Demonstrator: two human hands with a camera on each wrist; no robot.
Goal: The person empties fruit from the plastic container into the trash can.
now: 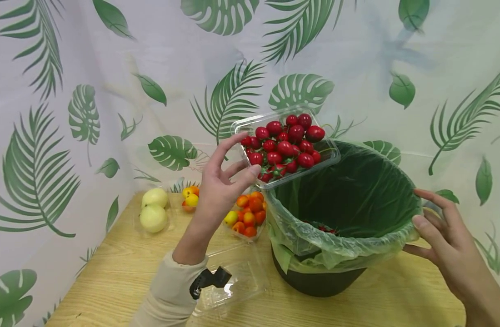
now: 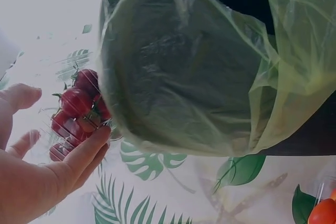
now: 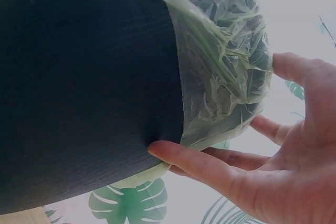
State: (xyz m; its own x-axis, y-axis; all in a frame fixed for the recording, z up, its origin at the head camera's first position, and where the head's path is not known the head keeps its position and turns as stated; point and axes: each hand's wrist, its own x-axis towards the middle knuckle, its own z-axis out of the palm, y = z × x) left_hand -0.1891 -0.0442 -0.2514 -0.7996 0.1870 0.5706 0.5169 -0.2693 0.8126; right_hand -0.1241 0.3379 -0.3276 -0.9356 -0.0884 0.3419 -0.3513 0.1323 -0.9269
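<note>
My left hand grips the left end of a clear plastic box between thumb and fingers. Red cherry tomatoes with green stems fill it. The box is tilted, its right end overlapping the far left rim of a black bin. A pale green bag lines this bin and folds over its rim. On the other side, my right hand rests spread fingertips against the bin's right rim and outer wall. Some small red pieces show inside the bin, partly hidden by the near rim.
Left on the wooden table sit two pale round fruits in a clear tray. Orange and yellow small fruits fill another box beside the bin, with more fruits behind. An empty clear box lies near the left forearm. Leaf-print sheeting surrounds the table.
</note>
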